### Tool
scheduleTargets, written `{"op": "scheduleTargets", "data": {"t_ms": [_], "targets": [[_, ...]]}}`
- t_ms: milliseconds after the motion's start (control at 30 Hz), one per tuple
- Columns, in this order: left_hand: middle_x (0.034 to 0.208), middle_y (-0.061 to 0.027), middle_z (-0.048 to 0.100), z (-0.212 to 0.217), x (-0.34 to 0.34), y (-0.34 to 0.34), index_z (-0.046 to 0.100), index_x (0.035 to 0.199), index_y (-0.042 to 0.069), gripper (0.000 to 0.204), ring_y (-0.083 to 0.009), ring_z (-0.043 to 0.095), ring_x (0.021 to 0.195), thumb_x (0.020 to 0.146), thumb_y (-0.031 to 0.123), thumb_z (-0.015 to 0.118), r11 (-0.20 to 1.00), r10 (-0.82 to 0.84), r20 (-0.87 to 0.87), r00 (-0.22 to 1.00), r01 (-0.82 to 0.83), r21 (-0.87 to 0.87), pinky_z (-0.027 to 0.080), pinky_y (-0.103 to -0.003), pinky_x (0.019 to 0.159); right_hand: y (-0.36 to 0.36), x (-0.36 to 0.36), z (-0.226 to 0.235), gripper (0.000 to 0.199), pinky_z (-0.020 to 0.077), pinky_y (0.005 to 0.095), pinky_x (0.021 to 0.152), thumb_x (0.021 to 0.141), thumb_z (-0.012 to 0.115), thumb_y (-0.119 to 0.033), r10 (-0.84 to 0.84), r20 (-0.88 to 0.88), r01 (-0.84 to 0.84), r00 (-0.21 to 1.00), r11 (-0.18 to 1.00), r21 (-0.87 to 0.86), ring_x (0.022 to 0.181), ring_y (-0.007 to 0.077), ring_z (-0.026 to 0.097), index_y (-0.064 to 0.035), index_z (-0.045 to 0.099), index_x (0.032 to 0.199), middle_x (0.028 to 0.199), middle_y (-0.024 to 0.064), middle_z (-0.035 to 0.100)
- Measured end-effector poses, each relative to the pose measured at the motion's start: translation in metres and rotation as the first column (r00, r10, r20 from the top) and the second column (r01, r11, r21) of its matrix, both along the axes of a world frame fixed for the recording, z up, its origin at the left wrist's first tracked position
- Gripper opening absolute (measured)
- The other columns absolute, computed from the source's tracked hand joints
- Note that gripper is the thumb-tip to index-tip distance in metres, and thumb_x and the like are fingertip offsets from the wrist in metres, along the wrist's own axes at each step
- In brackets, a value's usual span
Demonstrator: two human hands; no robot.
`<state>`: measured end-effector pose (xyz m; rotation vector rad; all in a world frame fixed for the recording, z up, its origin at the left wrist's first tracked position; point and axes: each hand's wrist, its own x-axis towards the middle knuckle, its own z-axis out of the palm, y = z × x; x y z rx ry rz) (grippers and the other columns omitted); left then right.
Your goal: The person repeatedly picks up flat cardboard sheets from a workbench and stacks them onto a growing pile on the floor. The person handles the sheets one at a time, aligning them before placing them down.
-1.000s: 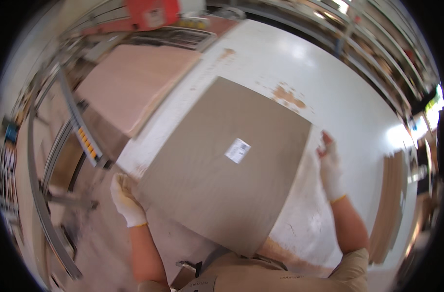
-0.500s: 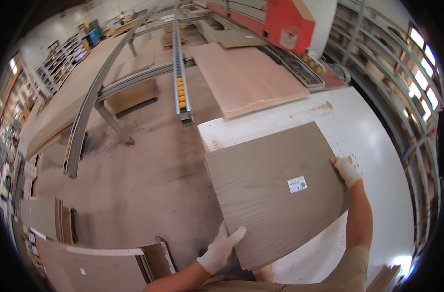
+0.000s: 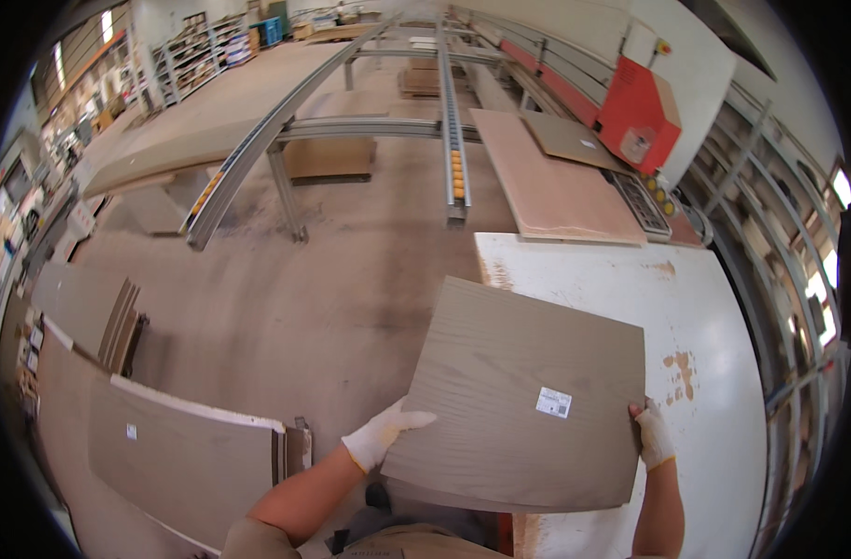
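Between my hands is a grey-brown wood-grain panel (image 3: 509, 363) with a white label (image 3: 553, 402) on its face. A second edge shows beneath its near side, so more than one panel seems stacked here. My left hand (image 3: 385, 435), in a white glove, grips the left edge with the thumb on top; its other fingers are hidden underneath. On the right edge, my gloved right hand (image 3: 653, 434) is closed, bare fingertips showing at the rim. The panel overlaps the left part of a white worktable (image 3: 705, 456) and reaches out over the floor.
A pinkish board (image 3: 547, 186) and a brown panel (image 3: 575, 140) lie beyond the table, beside a red machine housing (image 3: 636, 112). Metal roller rails (image 3: 453, 140) run ahead. Stacked panels (image 3: 183, 456) stand at the lower left. Metal shelving (image 3: 761, 205) lines the right.
My hands have turned the panel clockwise and shifted it toward me, partly off the white table. My view has swung left, so the rails and machine now appear farther right.
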<state>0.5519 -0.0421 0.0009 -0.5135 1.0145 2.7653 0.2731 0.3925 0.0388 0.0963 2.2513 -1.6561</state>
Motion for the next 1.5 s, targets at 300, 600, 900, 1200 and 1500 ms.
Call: {"op": "scheduleTargets", "data": {"t_ms": [300,600,900,1200,1500], "targets": [[0.136,-0.0145,0.068,-0.001,0.064,0.008,0.052,0.151,0.002,0.062,-0.0272,0.069,0.121,0.095,0.016,0.076,0.95,0.295,0.1,0.95,-0.281,-0.137,0.057,-0.042,0.102,-0.049,0.001,0.0,0.057,0.0602,0.048,0.095,0.093,0.062,-0.009,0.106,-0.043,-0.11,0.993,0.991,-0.083,0.113,0.0329,0.068,-0.0021,0.055,0.149,0.129,0.0173,0.068],[0.154,-0.0218,0.053,0.078,0.224,0.015,0.017,0.167,-0.007,0.096,-0.0282,0.06,0.135,0.095,0.018,0.076,0.763,0.628,0.044,0.777,-0.603,-0.232,0.052,-0.038,0.109,-0.126,0.004,-0.049,0.05,0.056,0.0422,0.102,0.09,0.067,-0.011,0.378,-0.117,-0.394,0.918,0.852,-0.345,0.111,0.0289,0.068,0.0095,0.063,0.136,0.125,0.0163,0.07],[0.161,-0.0217,0.047,0.125,0.532,0.12,0.018,0.167,-0.01,0.097,-0.0231,0.043,0.149,0.094,0.017,0.076,0.246,0.924,-0.085,0.372,-0.751,-0.613,0.032,-0.032,0.124,-0.319,0.223,-0.008,0.049,0.0512,0.0413,0.1,0.095,0.068,-0.036,0.798,-0.196,-0.715,0.57,0.365,-0.596,0.113,0.0242,0.063,0.0018,0.064,0.127,0.125,0.014,0.067],[0.139,-0.0145,0.064,0.189,0.654,0.318,0.042,0.158,-0.007,0.076,-0.0192,0.061,0.125,0.094,0.02,0.074,-0.332,0.939,-0.214,-0.268,-0.871,-0.362,0.048,-0.031,0.107,-0.413,0.495,0.033,0.078,0.05,0.0468,0.107,0.093,0.064,-0.049,0.993,-0.116,-0.603,-0.03,-0.111,-0.79,0.128,0.0317,0.06,-0.0002,0.048,0.151,0.145,0.019,0.059],[0.124,-0.0105,0.073,0.18,0.75,0.43,0.043,0.16,-0.002,0.07,-0.0176,0.071,0.112,0.098,0.011,0.072,-0.694,0.697,-0.102,-0.709,-0.632,-0.345,0.055,-0.034,0.101,-0.436,0.697,0.051,0.076,0.0556,0.0471,0.102,0.09,0.06,-0.035,0.878,-0.036,-0.5,-0.477,-0.305,-0.81,0.123,0.0344,0.064,-0.0037,0.043,0.157,0.141,0.0198,0.061]]}}
